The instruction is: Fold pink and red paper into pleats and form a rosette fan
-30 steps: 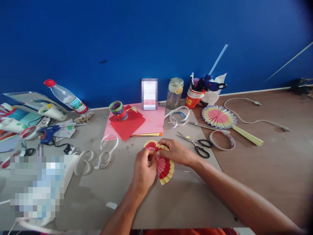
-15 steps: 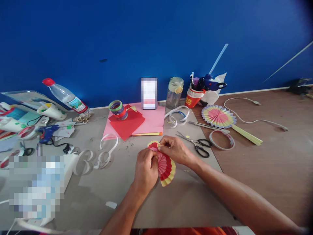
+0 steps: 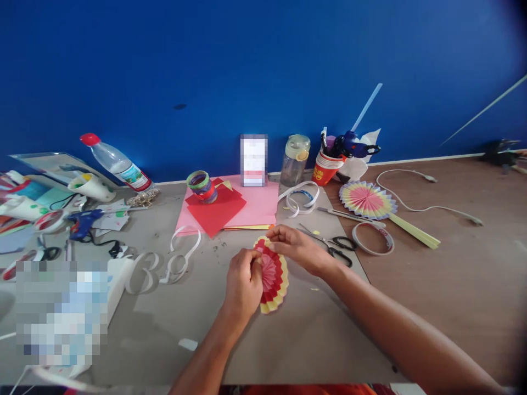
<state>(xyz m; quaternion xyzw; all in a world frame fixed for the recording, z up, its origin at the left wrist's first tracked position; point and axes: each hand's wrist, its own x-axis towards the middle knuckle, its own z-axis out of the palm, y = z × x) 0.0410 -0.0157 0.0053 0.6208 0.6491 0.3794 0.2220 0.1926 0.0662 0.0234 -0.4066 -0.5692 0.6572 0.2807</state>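
A round pleated paper fan (image 3: 275, 277), with pink centre, red ring and yellow rim, stands tilted above the grey table mat. Around its left side, near the middle, my left hand (image 3: 246, 277) is closed, thumb and fingers pinching the folds. My right hand (image 3: 298, 249) is at the fan's top edge, its fingers loosely stretched out and the thumb a little apart from them; the fingertips are at or near the paper. Part of the fan is hidden behind my left hand. Black-handled scissors (image 3: 335, 248) lie just beyond my right wrist.
Red paper (image 3: 214, 214) lies on pink sheets (image 3: 263, 203), with a tape roll (image 3: 201, 186) on top. To the right are a finished-looking fan with a handle (image 3: 366, 199), a tape ring (image 3: 373, 238) and a cutter (image 3: 349, 216). A glue gun (image 3: 84, 222) lies left.
My right hand has loosened from its pinch, fingers straightening at the fan's top edge. The fan has turned slightly and shifted left in my left hand. The whole view has moved a little.
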